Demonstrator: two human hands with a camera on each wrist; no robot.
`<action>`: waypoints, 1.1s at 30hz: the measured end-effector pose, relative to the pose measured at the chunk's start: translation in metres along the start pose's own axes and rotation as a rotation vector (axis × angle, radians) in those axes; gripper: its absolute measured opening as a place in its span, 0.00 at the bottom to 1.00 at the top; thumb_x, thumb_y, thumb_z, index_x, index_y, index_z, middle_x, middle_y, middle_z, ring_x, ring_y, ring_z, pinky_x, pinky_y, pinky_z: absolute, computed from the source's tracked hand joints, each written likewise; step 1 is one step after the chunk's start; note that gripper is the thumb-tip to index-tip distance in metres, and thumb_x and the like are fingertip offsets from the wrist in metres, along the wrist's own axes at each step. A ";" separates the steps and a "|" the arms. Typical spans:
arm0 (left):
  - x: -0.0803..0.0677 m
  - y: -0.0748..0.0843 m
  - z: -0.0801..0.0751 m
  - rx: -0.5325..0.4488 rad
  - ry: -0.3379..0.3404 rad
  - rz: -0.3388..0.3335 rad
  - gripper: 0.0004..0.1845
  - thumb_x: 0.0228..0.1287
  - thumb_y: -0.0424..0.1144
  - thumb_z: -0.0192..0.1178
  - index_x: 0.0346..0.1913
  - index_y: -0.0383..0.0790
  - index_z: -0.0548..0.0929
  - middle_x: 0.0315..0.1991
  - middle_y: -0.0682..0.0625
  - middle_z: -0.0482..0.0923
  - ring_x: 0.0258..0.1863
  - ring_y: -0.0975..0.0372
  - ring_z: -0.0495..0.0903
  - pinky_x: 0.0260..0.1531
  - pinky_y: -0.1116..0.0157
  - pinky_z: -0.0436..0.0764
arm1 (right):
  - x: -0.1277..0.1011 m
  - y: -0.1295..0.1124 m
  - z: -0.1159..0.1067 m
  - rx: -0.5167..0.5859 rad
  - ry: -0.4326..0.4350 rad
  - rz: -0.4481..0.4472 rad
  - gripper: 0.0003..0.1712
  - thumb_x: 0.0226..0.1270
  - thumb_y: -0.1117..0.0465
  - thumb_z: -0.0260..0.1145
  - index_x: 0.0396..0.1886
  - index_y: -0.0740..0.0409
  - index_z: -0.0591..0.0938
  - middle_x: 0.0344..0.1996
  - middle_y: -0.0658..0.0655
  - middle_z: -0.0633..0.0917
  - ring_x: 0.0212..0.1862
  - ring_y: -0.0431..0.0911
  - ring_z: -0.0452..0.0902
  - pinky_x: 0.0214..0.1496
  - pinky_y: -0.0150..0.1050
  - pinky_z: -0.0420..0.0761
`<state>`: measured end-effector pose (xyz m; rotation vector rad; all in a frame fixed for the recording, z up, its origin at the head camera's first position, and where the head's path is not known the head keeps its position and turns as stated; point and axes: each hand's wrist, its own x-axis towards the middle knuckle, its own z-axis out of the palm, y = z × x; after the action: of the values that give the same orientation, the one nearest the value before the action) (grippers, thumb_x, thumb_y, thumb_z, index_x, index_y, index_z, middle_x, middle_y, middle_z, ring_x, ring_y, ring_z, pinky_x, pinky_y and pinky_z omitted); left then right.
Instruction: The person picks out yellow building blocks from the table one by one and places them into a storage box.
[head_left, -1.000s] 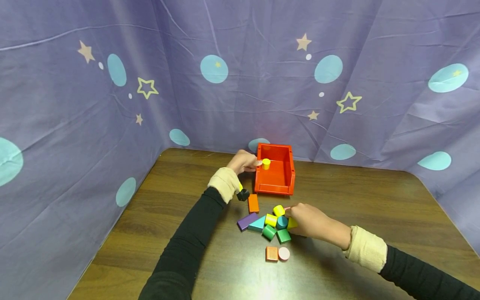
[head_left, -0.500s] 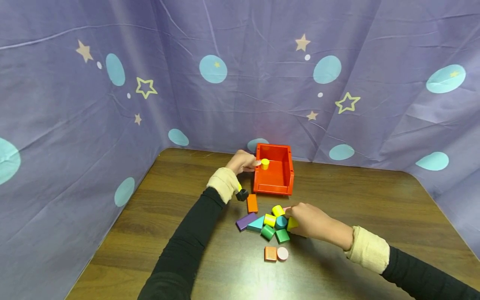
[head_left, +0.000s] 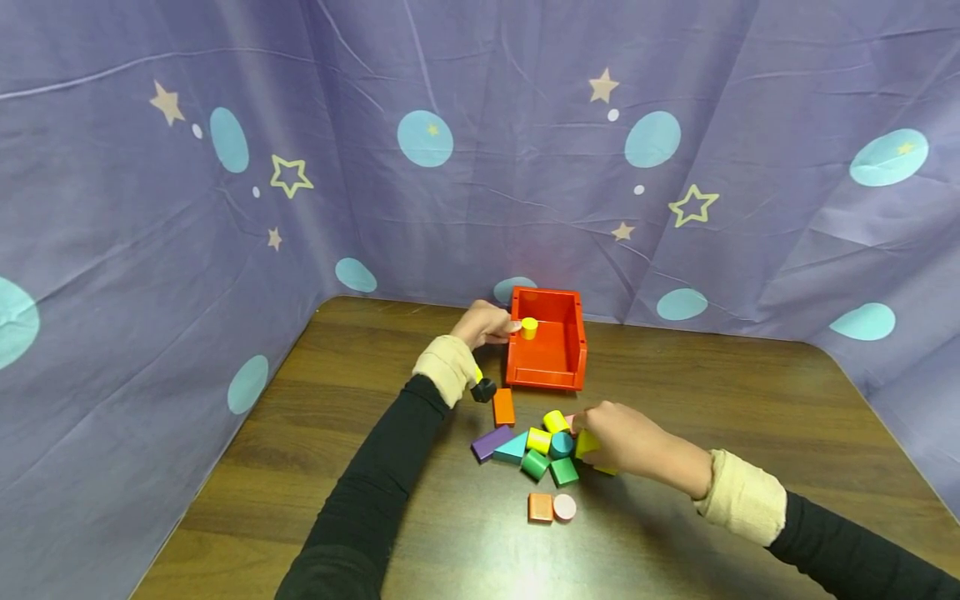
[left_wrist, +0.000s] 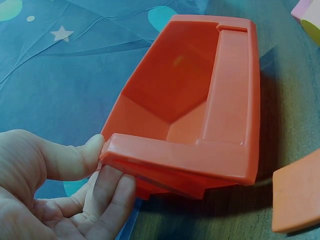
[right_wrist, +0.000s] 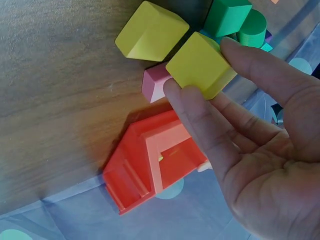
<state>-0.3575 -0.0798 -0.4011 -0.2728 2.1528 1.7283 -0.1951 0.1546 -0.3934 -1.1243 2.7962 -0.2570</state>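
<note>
My left hand grips the left rim of a red bin, thumb on the rim's edge and fingers curled beneath it. In the bin stands a small yellow cylinder. My right hand pinches a yellow cube at the right side of a pile of coloured blocks. In the right wrist view the fingers and thumb hold this cube just above a second yellow cube and a pink block.
On the wooden table lie an orange block, a purple block, a teal wedge, yellow, teal and green cylinders, a green cube, an orange square and a pink disc. Purple star-print cloth walls the back and sides.
My right hand has closed on the yellow cube and raised it slightly from the pile. The left hand stays on the bin's rim.
</note>
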 end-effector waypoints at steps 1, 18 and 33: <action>0.000 0.000 0.000 -0.001 -0.002 -0.001 0.08 0.66 0.27 0.64 0.44 0.24 0.83 0.34 0.47 0.76 0.46 0.52 0.83 0.63 0.55 0.83 | 0.000 0.001 -0.001 0.001 -0.003 0.008 0.14 0.51 0.68 0.81 0.37 0.62 0.88 0.33 0.53 0.88 0.29 0.40 0.76 0.30 0.34 0.82; 0.001 -0.001 0.001 0.041 0.030 0.008 0.08 0.65 0.29 0.66 0.42 0.26 0.86 0.32 0.49 0.77 0.29 0.62 0.79 0.58 0.57 0.86 | -0.002 0.011 -0.048 -0.017 0.137 -0.010 0.14 0.49 0.71 0.78 0.37 0.61 0.86 0.29 0.50 0.85 0.29 0.40 0.75 0.30 0.33 0.79; 0.002 0.001 0.000 0.012 0.018 -0.010 0.05 0.65 0.28 0.66 0.32 0.32 0.82 0.32 0.49 0.77 0.31 0.61 0.80 0.60 0.56 0.85 | 0.013 0.011 -0.098 -0.011 0.223 0.021 0.16 0.50 0.71 0.80 0.41 0.62 0.88 0.33 0.53 0.88 0.33 0.45 0.80 0.36 0.42 0.84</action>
<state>-0.3597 -0.0793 -0.4015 -0.2962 2.1696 1.7136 -0.2284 0.1649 -0.2999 -1.1334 3.0032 -0.3875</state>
